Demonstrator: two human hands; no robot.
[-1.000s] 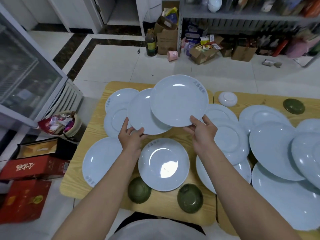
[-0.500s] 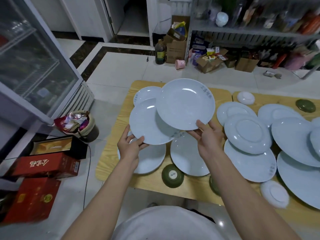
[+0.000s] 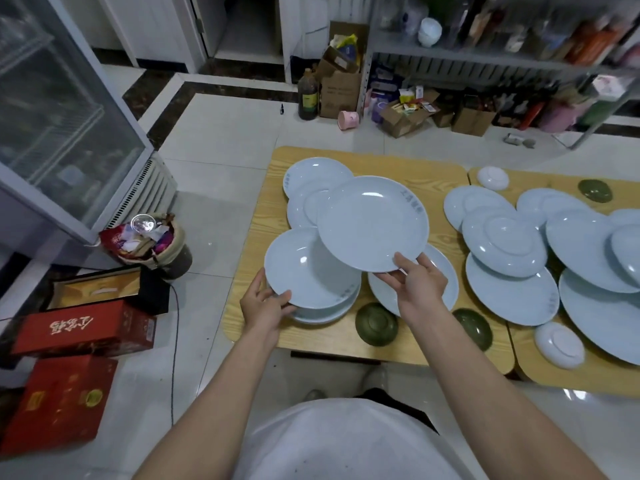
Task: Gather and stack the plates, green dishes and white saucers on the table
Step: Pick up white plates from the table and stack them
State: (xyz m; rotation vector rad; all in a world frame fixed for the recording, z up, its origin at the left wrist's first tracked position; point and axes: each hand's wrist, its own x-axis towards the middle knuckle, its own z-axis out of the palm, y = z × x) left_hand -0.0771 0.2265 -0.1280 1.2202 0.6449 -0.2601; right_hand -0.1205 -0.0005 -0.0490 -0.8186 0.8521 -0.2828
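Note:
My left hand [image 3: 265,303] grips the near edge of a pale blue plate [image 3: 304,271], which lies on or just above another plate [image 3: 329,311] at the wooden table's [image 3: 426,181] front left. My right hand [image 3: 417,282] pinches the near rim of a second pale blue plate [image 3: 372,223], held raised and overlapping the first. Two more plates [image 3: 313,174] lie behind them. Two green dishes [image 3: 376,323] [image 3: 472,327] sit upside down at the front edge. White saucers [image 3: 559,344] [image 3: 493,177] lie to the right.
Several more plates [image 3: 504,242] overlap across the table's right side, with a third green dish [image 3: 595,191] at the back. On the floor to the left stand a full bin [image 3: 152,244], red boxes [image 3: 83,327] and a glass-door fridge [image 3: 62,116]. Shelves and cartons line the back.
Both hands carried their plates leftward and down. The left plate now sits over the plate at the table's front left corner; the right plate stays raised. The camera view shifted left.

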